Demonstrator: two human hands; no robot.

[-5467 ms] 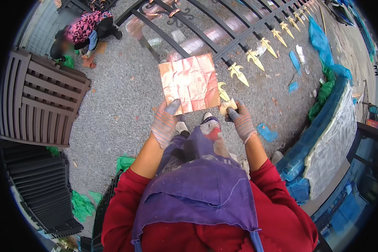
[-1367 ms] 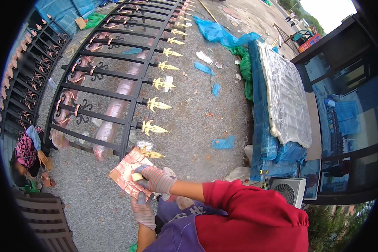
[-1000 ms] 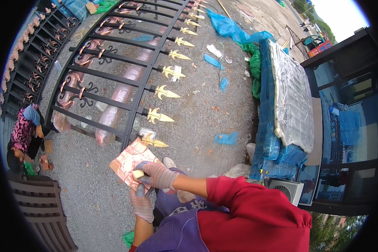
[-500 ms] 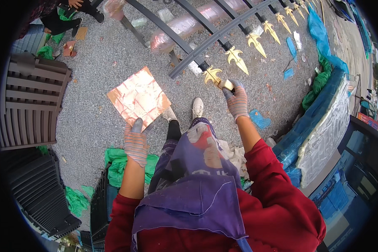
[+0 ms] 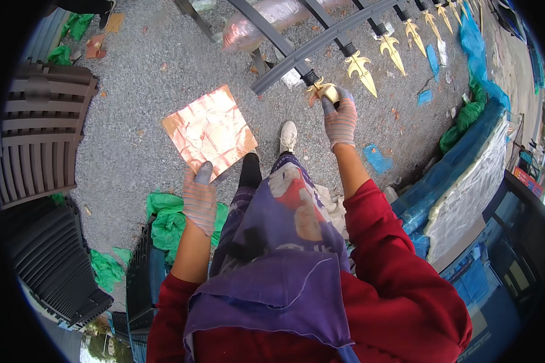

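- Block (image 5: 329, 92), pale yellow: upper centre of the frame, overlapping a spear tip in view; whether the two touch, cannot tell.
- Spear tip (image 5: 314, 88), gold: end of the nearest fence bar, upper centre, partly covered by the block.
- Right hand (image 5: 341, 120), striped glove with grey fingertips: fingers closed on the block, thumb at its lower left side; wrist almost straight, hand pointing up the frame.
- Right forearm (image 5: 352, 169), bare below a red sleeve: slanting up and slightly left from the right of centre, arm stretched ahead of the body.
- Sheet (image 5: 211, 130), copper-coloured, creased, square: left of centre, turned cornerwise.
- Left hand (image 5: 200, 198), matching glove: gripping the sheet's lower edge, thumb flat on top, remaining fingers mostly hidden beneath.
- Left forearm (image 5: 191, 253): near upright in the lower left of centre, lower and nearer the body than the right.
- Fence (image 5: 330, 37), black bars: upper centre to upper right.
- Apron (image 5: 266, 296), purple: lower centre.
- Green wrap (image 5: 166, 225), crumpled: beside the left forearm.
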